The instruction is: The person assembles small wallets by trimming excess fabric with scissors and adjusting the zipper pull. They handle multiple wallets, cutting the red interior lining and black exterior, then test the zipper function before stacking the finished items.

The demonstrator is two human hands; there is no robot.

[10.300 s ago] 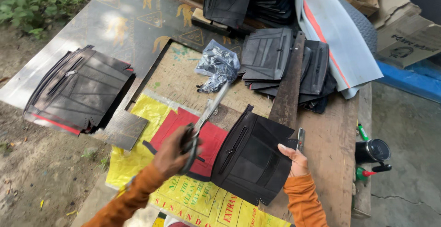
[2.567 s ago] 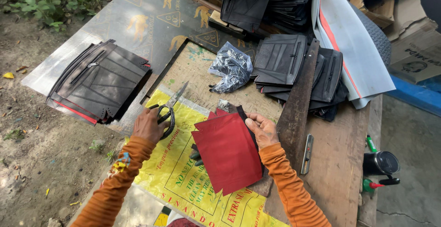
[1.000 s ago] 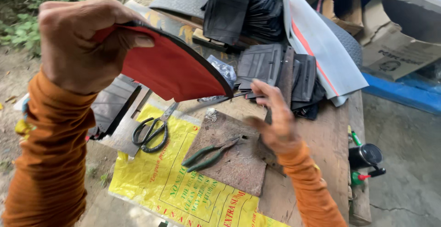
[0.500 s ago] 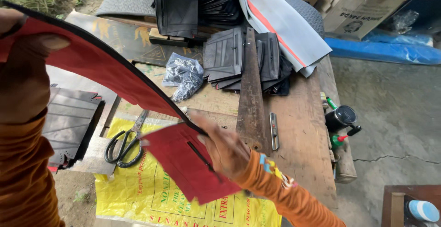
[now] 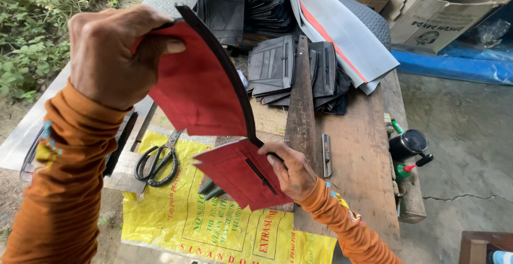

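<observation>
Held taut across the middle of the frame, the red piece [image 5: 214,114] is pinched at its top by the left hand [image 5: 109,56] fingers and at its lower end by the right hand [image 5: 291,170] above the bench [image 5: 358,157]; keeping both grips firm and pulling evenly would probably stop it buckling.

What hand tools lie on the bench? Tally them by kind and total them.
Scissors: 1
Pliers, mostly hidden under the red piece in the right hand: 1
Saw: 1
Total: 3
The left hand holds no tool, only a second red sheet.
</observation>
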